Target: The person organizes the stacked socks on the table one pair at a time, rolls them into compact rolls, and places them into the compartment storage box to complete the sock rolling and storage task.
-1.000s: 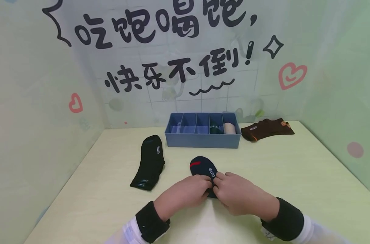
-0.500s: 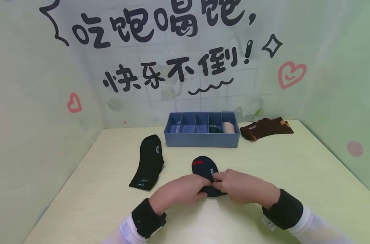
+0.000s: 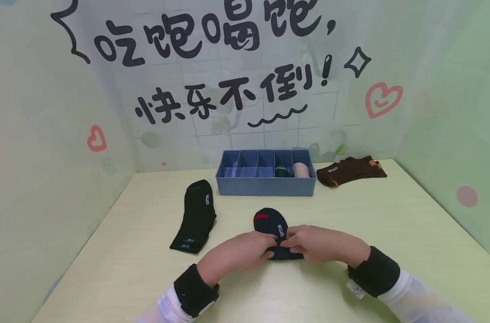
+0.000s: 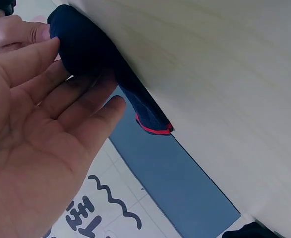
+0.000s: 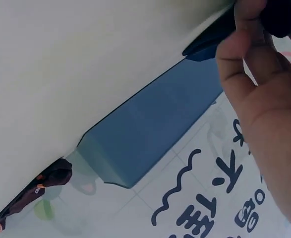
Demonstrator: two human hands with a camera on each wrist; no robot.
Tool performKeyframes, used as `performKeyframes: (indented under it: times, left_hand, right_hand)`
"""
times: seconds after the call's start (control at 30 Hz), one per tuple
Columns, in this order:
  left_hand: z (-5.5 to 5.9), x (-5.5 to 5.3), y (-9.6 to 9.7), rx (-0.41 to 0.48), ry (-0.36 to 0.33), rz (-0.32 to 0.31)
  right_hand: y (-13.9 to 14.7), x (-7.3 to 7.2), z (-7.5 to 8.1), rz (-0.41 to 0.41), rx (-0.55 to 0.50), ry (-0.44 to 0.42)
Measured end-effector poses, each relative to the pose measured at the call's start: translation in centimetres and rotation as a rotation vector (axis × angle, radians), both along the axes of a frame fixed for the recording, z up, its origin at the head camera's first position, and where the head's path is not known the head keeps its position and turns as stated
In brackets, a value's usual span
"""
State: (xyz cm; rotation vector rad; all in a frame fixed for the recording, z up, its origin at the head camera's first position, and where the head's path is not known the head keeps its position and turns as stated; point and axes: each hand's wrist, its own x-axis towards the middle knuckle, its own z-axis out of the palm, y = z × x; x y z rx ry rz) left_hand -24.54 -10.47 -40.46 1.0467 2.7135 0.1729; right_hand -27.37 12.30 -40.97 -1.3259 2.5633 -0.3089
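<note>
A navy sock (image 3: pixel 270 220) with a red stripe and white lettering lies on the table in front of me, its near part folded over. My left hand (image 3: pixel 245 252) pinches it from the left, thumb near the front edge. From the other side my right hand (image 3: pixel 318 242) pinches the folded part, and the fingertips of both hands nearly meet. In the left wrist view the navy sock (image 4: pixel 88 42) bends up over the left fingers, a red edge at its far end. The right wrist view shows the right hand (image 5: pixel 264 84) holding dark fabric; part of the sock is hidden there.
Behind the sock stands a blue divided box (image 3: pixel 265 186), with a dark green rolled sock (image 3: pixel 283 170) and a pale pink roll (image 3: pixel 301 170) in its right compartments. A black sock (image 3: pixel 196 217) lies flat at left, a brown sock (image 3: pixel 352 171) at back right. Walls enclose the table.
The right hand has shifted slightly up and its grip on the near end has changed. The sock's near part now spreads wider to the right. The other socks and the box stay put.
</note>
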Motion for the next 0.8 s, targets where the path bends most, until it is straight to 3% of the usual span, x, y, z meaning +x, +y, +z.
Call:
performKeyframes:
  times: [0.1, 0.2, 0.37, 0.47, 0.73, 0.8]
  left_hand:
    - [-0.3, 0.0, 0.1, -0.022, 0.051, -0.013]
    - [-0.7, 0.0, 0.2, -0.064, 0.099, -0.013]
    - [-0.5, 0.3, 0.4, -0.082, 0.069, 0.025]
    - [-0.2, 0.4, 0.5, -0.073, 0.048, 0.035]
    - [-0.2, 0.3, 0.2, -0.055, 0.057, 0.001]
    - [-0.2, 0.1, 0.0, -0.037, 0.037, -0.019]
  right_hand:
    - [-0.2, 0.3, 0.2, -0.024, -0.024, 0.053]
    - [-0.3, 0.7, 0.3, -0.017, -0.021, 0.17]
    - [-0.6, 1.8, 0.4, 0.116, 0.05, 0.539]
    - [-1.0, 2.5, 0.5, 0.196, 0.08, 0.685]
    - [-1.8, 3.5, 0.2, 0.24, 0.169, 0.858]
    - [-1.8, 3.3, 0.1, 0.232, 0.155, 0.806]
